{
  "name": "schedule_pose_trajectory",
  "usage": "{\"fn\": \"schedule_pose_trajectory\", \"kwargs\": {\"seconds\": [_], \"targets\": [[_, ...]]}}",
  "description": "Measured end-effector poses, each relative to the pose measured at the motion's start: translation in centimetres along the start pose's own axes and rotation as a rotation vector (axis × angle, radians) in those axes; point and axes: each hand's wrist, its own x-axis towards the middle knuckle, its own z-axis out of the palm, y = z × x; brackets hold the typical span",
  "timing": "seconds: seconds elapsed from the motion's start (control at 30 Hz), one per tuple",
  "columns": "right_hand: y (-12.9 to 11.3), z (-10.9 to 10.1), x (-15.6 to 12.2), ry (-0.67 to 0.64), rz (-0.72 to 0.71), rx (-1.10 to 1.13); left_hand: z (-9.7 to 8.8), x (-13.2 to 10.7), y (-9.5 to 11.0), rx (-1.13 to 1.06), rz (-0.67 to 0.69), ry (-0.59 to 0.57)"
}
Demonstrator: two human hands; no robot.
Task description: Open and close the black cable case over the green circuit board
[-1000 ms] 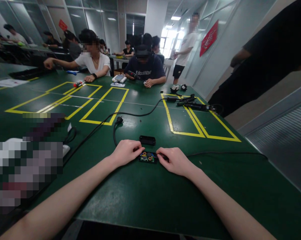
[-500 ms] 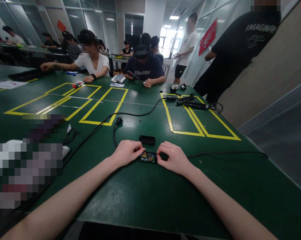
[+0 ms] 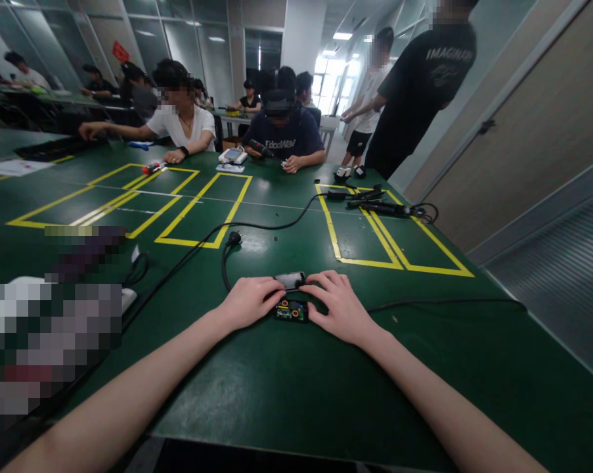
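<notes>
A black power adapter's bottom shell (image 3: 291, 311) lies on the green table, its circuit board with copper coils facing up. Just behind it the black cover (image 3: 290, 281) is tilted up, its flat face catching the light. My left hand (image 3: 249, 301) is closed at the left end of the shell, thumb against it and fingertips by the cover's left end. My right hand (image 3: 340, 307) has its fingertips on the cover's right end, with the thumb lower, beside the shell's right end. Fingers hide the cover's ends.
A black cord (image 3: 448, 301) runs off rightward from my right hand. Another with a plug (image 3: 234, 238) rises behind my left hand. Yellow tape rectangles (image 3: 370, 264) mark the table (image 3: 257, 394). Black tools (image 3: 385, 205) lie at the back right. Co-workers sit opposite; two people stand behind.
The cover, lying flat with its hollow side up before, is now tilted up between my fingertips. My right hand's fingers have reached forward from the shell to the cover. A standing person moved left.
</notes>
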Motion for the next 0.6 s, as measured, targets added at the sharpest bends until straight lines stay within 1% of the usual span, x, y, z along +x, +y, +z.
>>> {"fn": "schedule_pose_trajectory", "kwargs": {"seconds": [0.13,0.27,0.37,0.5,0.6], "targets": [[0.06,-0.09,-0.01,0.032,-0.079,0.010,0.09,-0.09,-0.17,0.001,0.057,0.004],[0.11,-0.03,-0.04,0.086,-0.094,0.048,0.05,-0.17,-0.20,0.007,0.061,0.001],[0.22,0.04,-0.08,0.057,-0.097,0.082,-0.01,-0.20,-0.15,0.004,0.057,-0.002],[0.38,-0.05,-0.09,-0.006,-0.140,0.121,-0.18,-0.21,-0.04,0.019,0.077,-0.005],[0.47,-0.21,-0.13,0.006,-0.161,0.120,-0.36,-0.27,0.13,0.029,0.094,0.024]]}}
